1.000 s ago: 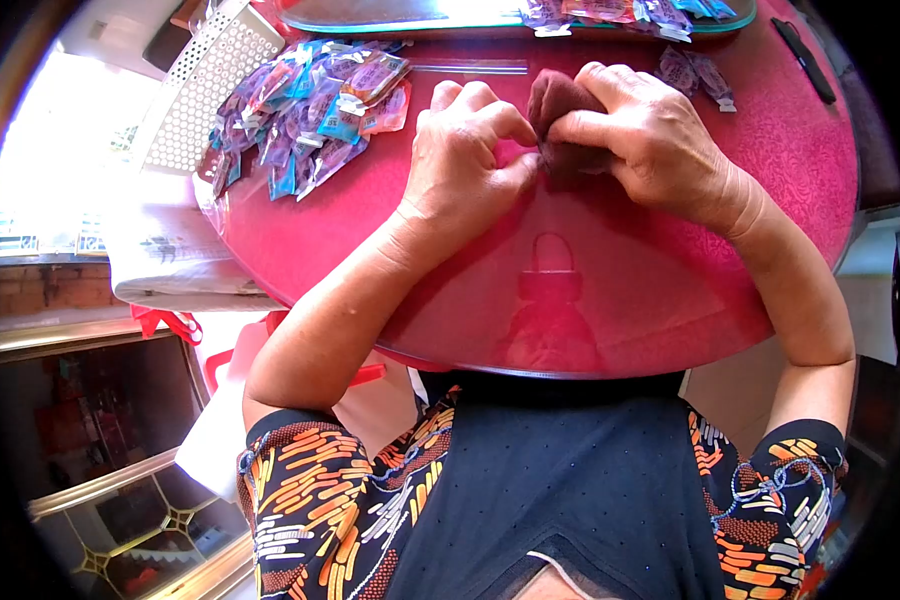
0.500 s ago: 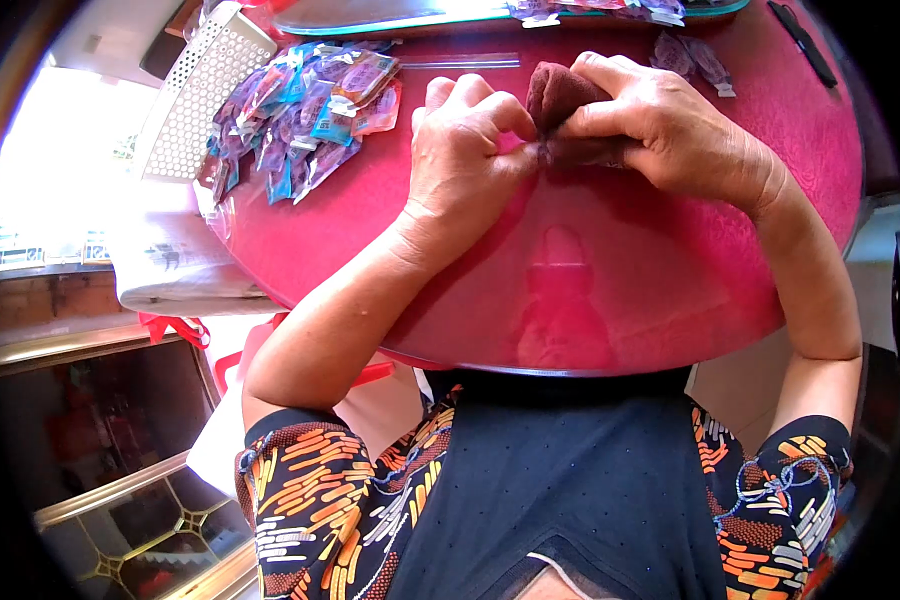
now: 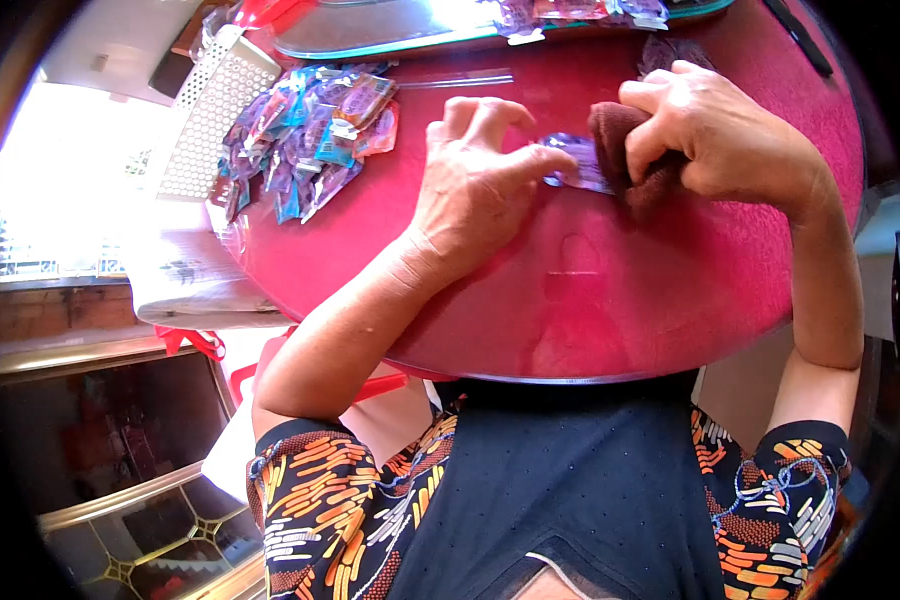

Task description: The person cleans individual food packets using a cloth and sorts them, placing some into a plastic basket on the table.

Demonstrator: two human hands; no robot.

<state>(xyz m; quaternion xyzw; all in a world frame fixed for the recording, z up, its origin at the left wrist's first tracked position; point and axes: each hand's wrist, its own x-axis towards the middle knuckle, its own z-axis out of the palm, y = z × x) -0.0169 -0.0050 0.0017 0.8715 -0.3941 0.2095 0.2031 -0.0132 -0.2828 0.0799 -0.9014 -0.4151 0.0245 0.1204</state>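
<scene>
Over the red round table, my left hand (image 3: 478, 185) holds the left end of a small shiny purple packet (image 3: 592, 172), its thumb lying against the packet and the index finger curled above. My right hand (image 3: 735, 140) is closed around a bunched brown cloth (image 3: 615, 125), which covers the packet's right end. Whether the right fingers also grip the packet through the cloth is hidden. Left of my left hand lies a heap of small purple, blue and orange packets (image 3: 310, 130).
A glass-edged tray (image 3: 390, 42) with more packets (image 3: 570, 10) stands at the far edge. Dark packets (image 3: 675, 52) lie behind my right hand. A black pen-like object (image 3: 800, 38) is at far right, a white perforated basket (image 3: 205, 110) at left, and a clear strip (image 3: 455, 78) behind.
My hands have moved apart: the right has shifted right with the brown cloth, uncovering the purple packet between them. The left hand sits slightly lower in the view.
</scene>
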